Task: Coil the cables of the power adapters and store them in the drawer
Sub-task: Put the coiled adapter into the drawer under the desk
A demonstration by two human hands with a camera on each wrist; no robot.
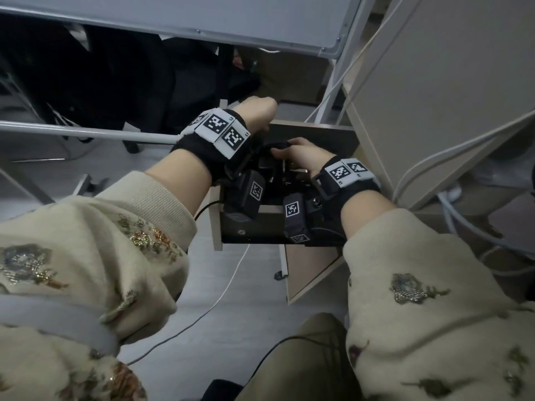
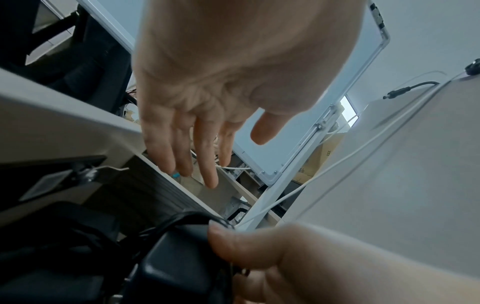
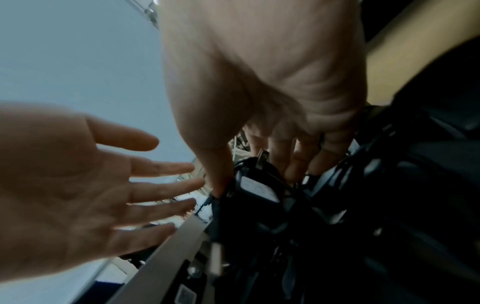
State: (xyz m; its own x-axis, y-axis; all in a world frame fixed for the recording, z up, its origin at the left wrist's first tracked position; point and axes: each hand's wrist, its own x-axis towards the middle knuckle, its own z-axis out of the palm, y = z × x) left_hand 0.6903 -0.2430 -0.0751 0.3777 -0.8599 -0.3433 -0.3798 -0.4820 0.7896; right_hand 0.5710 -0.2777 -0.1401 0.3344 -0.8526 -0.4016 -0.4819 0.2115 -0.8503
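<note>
Head view first: we see our left hand (image 1: 256,114) raised over the far left corner of the open drawer (image 1: 318,134), and our right hand (image 1: 301,157) reaching down into it. From the left wrist view our left hand (image 2: 207,102) is open, fingers (image 2: 210,164) straight and slightly spread, thumb out to the side, holding nothing and touching nothing we can make out. From the right wrist view our right hand (image 3: 272,102) is curled around a black power adapter (image 3: 249,191), thumb pressed on one side and fingers on the other, with thin black cable (image 3: 285,185) wound around the block. The adapter is a smooth, matte, boxy plastic brick with a pale label on one face and a flat metal prong sticking up between our fingers. It sits inside the drawer among other dark adapters and tangled cords, too dim to separate. The drawer walls look like pale wood-grain laminate with a dark interior. Knitted cream sleeves (image 1: 130,227) with embroidered patches cover our forearms
</note>
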